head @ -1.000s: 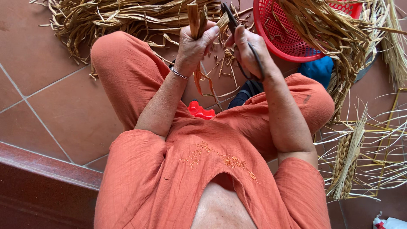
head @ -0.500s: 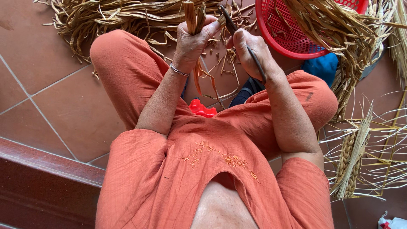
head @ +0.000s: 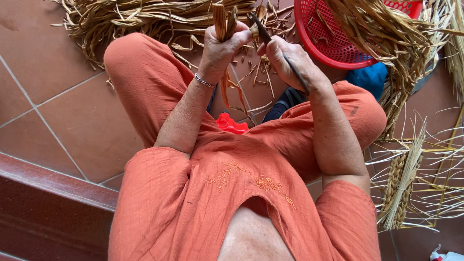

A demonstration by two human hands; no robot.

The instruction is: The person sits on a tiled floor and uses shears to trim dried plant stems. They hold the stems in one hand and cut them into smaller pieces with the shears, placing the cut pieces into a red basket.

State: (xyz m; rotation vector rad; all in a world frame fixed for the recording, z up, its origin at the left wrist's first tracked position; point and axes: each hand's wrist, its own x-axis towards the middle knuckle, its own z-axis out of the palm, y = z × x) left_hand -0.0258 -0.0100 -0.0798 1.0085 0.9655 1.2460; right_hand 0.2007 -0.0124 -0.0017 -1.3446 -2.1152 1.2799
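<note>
Left hand (head: 220, 46): we are seeing it closing tight around a small bunch of dry stalks (head: 223, 20), which are standing upright above the fist, over the gap between the knees.
Right hand (head: 285, 58): we are seeing it gripping a dark knife (head: 280, 50), its tip lying close against the stalks, just beside the left thumb.
Risk: we are judging that the tip could slide off the smooth stalks and nick the thumb, since the two are nearly touching; a slack grip could also let the bunch drop.
Floor: reddish-brown tiles (head: 58, 101) with pale joints are carrying loose straw (head: 145, 17) and small cuttings.
Surroundings: a red basket (head: 324, 41) is holding more straw on the right; a woven braid (head: 398, 188) is lying nearby; a dark red step (head: 43, 203) is running along the lower left.
</note>
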